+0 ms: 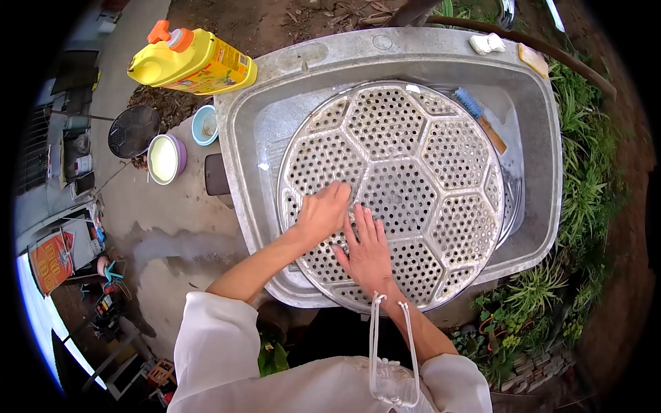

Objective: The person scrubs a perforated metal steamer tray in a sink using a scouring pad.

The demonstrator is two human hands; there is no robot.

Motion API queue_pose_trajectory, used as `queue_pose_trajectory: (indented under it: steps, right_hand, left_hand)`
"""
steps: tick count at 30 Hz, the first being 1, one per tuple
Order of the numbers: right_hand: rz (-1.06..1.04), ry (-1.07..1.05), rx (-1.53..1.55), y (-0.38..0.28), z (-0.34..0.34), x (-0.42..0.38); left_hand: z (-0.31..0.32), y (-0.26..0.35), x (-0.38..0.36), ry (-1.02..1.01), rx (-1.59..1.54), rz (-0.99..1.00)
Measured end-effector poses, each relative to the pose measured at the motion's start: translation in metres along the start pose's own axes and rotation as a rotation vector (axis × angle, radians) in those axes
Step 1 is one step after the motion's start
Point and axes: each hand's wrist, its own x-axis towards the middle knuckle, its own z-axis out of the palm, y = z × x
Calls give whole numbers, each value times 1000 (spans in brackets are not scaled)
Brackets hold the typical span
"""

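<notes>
A large round metal steamer tray [398, 196], perforated with many small holes in hexagonal panels, rests across a grey stone sink [256, 206]. My left hand [322, 212] is closed, its knuckles bent and fingertips pressed down on the left part of the tray. Whatever it grips, if anything, is hidden under the fingers. Close beside it, my right hand [368, 253] lies flat on the tray with fingers stretched out and holds nothing. A brush with blue bristles [468, 102] and a wooden handle [491, 135] sits in the sink, past the tray's upper right edge.
On the sink's upper left corner stands a yellow detergent jug [206, 65] with an orange cap. A white lump [487, 44] and a yellowish sponge [533, 60] lie on the rim's upper right. Left, on the ground, are a blue basin [198, 125] and a purple-white bucket [180, 157]. Plants [585, 151] border the right.
</notes>
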Motion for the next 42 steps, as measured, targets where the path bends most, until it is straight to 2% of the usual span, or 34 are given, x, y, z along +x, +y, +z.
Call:
queue_pose_trajectory:
  steps: [1,3,4,5,6,7,9,11,12,14,16,18,20,22,23,25,27,29,32,35,38,42]
  right_hand:
    - [6,-23,0,0,0,1]
    - [-3,3,-12,1,1,-2]
    - [-7,21,10,0,1,-3]
    - [-6,48,31,-1,2,-1]
    - [0,48,26,-1,2,-1]
    - [9,47,22,-1,2,-1]
    - [8,39,-15,-3,0,-1]
    - [3,33,6,-4,-1,-1]
    - [-1,18,7,-4,0,-1]
    - [-8,21,22,-3,-1,-2]
    - [-22,62,69,-2,2,0]
    - [-39,44,201,9,-2,-4]
    - [120,302,260,36,-23,-21]
    - [437,659,161,91,-50,-52]
    - [612,737,136,125,-57,-67]
    - [870,726,210,190,-52,-99]
    - [845,797,715,211,-60,-94]
    - [783,823,661,237,-60,-94]
    - [678,790,486,238,-76,-85]
    - [613,608,186,274,-97,-61]
    - [451,502,28,302,-130,-3]
    - [225,418,25,262,-148,80]
  left_hand:
    - [-5,6,-14,-99,8,114]
    - [-8,-16,20,-46,25,85]
    - [2,-40,52,64,69,19]
    - [-7,-47,92,139,121,-181]
    - [-11,-57,122,231,157,-260]
    - [-8,-50,121,229,150,-254]
    - [-9,-34,106,215,149,-112]
    - [3,-11,37,45,-40,82]
    - [-2,-13,33,53,-32,84]
    - [-12,-28,26,-64,10,110]
    - [-18,-62,86,136,130,-198]
    - [-21,-69,101,183,149,-191]
    - [-38,-59,96,158,124,-275]
    - [-38,-65,70,185,84,-245]
    - [-37,-66,56,198,41,-211]
    - [-42,-60,38,207,-13,-205]
    - [-31,-61,22,268,-40,-201]
    - [-25,-55,6,295,-24,-211]
    - [-37,-36,-29,174,-115,-306]
    - [-32,0,-80,83,-199,-349]
    - [-17,46,-121,119,-321,-439]
    - [7,94,-123,359,-398,-537]
